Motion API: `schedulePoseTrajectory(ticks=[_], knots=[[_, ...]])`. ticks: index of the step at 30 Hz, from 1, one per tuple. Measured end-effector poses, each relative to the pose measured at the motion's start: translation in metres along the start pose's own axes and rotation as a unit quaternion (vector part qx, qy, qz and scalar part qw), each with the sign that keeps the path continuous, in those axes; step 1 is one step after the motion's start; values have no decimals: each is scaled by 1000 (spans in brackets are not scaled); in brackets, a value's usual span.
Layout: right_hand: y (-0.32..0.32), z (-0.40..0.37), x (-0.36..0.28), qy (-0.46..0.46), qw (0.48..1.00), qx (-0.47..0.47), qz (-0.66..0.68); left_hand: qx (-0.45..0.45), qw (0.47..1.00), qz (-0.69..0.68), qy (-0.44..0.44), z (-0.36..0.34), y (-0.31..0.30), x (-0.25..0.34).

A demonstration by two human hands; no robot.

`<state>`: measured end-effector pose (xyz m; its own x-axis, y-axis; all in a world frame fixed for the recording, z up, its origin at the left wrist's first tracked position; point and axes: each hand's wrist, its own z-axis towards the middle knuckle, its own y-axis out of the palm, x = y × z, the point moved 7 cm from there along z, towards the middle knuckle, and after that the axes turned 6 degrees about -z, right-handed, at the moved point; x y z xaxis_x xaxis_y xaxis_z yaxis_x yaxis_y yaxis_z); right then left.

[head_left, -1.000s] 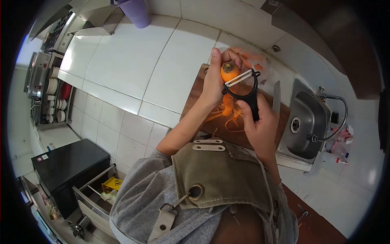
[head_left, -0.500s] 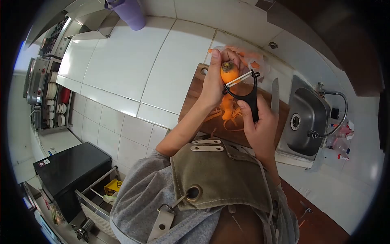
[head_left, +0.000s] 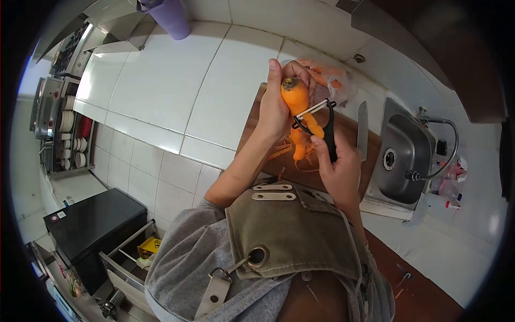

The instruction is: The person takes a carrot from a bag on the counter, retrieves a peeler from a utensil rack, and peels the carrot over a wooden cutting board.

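Observation:
My left hand is wrapped round a carrot, its dark stem end facing up. In my right hand is a black vegetable peeler, its pale blade lying across the lower part of the carrot. An orange strip hangs at the blade. Beneath both hands lies a wooden cutting board. Orange peelings are heaped on it, partly hidden by the hands. To the right of my right hand, a knife lies on the board's edge.
A clear plastic bag with orange pieces lies behind the board. On the right is a steel sink with a hose faucet; bottles stand beyond it. A purple container sits at the back of the white tiled counter.
The peeler has slid down the carrot toward me, and an orange strip now hangs from its blade. My left hand and the carrot have shifted slightly left.

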<state>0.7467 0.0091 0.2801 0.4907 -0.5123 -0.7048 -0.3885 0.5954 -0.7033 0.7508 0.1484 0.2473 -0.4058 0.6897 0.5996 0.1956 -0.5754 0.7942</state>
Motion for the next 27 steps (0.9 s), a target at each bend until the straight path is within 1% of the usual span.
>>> schedulePoseTrajectory(ticks=[2,4,8,12,14,18,21,23,25,27], knots=[[5,-3,8,-7,1000,3,15,-5,1000,-5,-5,1,-1,5],[11,-4,13,-3,1000,3,13,0,998,-46,35,4,-2,21],[10,-4,14,22,1000,-20,1,19,998,-43,31,5,-2,20],[11,-5,21,5,1000,-3,2,21,997,-62,32,8,-5,20],[16,-7,32,58,997,-35,-21,19,992,-94,88,15,-6,36],[19,-9,43,67,998,-8,-3,28,989,-82,117,21,-6,43],[17,-8,54,72,997,-4,-9,49,989,-93,106,28,-14,30],[11,-7,53,39,998,40,42,50,990,-84,101,30,-19,20],[8,-2,47,36,998,38,44,68,992,-83,71,28,-19,5],[5,2,40,35,998,36,46,63,993,-83,58,25,-14,-4]])
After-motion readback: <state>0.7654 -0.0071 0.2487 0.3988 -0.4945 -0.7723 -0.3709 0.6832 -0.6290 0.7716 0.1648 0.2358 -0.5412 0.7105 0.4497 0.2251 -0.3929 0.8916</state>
